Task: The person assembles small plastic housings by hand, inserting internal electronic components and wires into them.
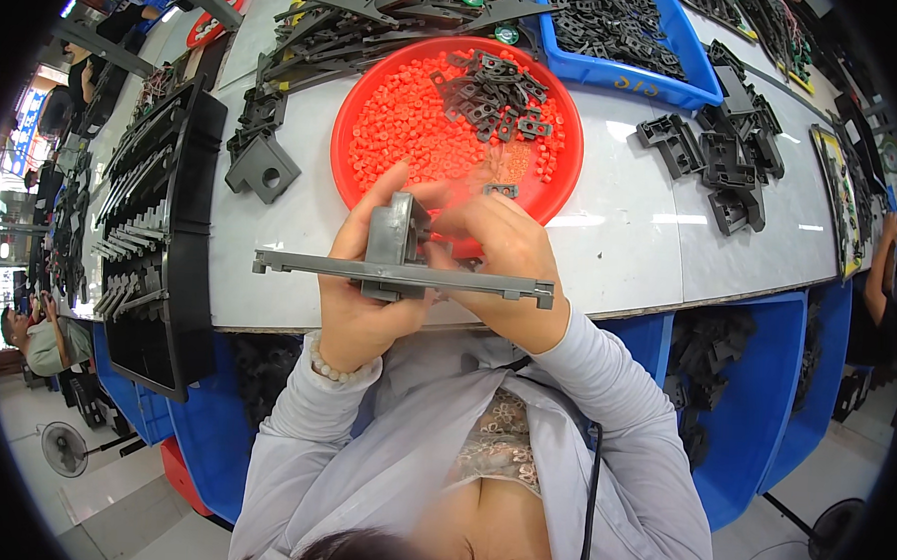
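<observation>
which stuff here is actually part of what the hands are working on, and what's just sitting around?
In use: left hand and right hand on the grey plastic part; red tray of orange pellets and small dark clips.

Lying about: blue bin, black brackets, black rack.

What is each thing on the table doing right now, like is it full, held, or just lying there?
Grey plastic part: held up over the table edge by both hands.
Left hand: gripping the part from below.
Right hand: fingers pressing at the part's block.
Red round tray: on the table, partly filled with small orange pieces and dark clips.
Blue bin: filled with dark parts.
Black rack: loaded with long strips.
</observation>
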